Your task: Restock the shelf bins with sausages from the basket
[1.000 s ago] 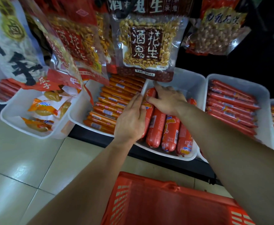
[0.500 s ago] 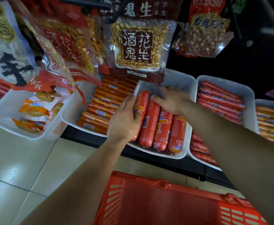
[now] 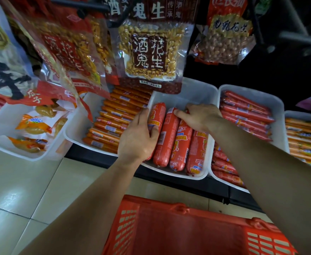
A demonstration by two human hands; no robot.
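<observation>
Hanging peanut packs point(image 3: 149, 52) crowd the shelf above a row of white bins. The middle bin point(image 3: 197, 92) holds four thick sausages point(image 3: 181, 144) side by side, with its back part bare. You look to be at the placing-and-squaring step. Your left hand point(image 3: 135, 140) curls round the leftmost sausage point(image 3: 157, 116) by the bin's left wall. Your right hand point(image 3: 199, 116) grasps nothing, and its fingers point(image 3: 180, 113) lie fairly flat on the upper ends of the others. The red basket point(image 3: 169, 227) is below the shelf, nearest you, and its contents cannot be made out. Next, release that sausage, nudge the row straight, then reach down for more stock.
</observation>
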